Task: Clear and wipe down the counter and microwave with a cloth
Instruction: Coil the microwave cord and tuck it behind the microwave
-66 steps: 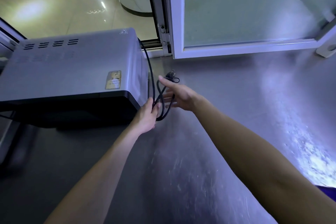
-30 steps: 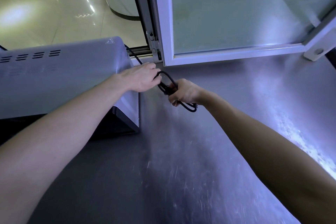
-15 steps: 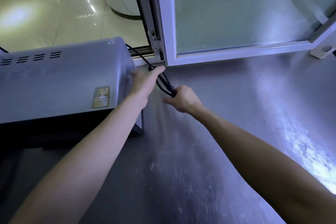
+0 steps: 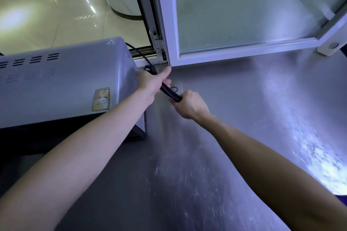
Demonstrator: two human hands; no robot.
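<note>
The black power cord [image 4: 170, 92] is now drawn into a tight bundle, where a moment earlier it was hanging in loose loops. Its near end is gripped by the closed fingers of the right hand [image 4: 189, 105]. Near the plug [image 4: 149, 68] it is held by the left hand [image 4: 152, 82], fingers curled round it, index finger stretched out. The bundle is held just beside the microwave [image 4: 65, 80], above the tabletop [image 4: 206, 146]. The cord is judged nearly cleared; wiping is not yet begun, and no cloth is seen.
</note>
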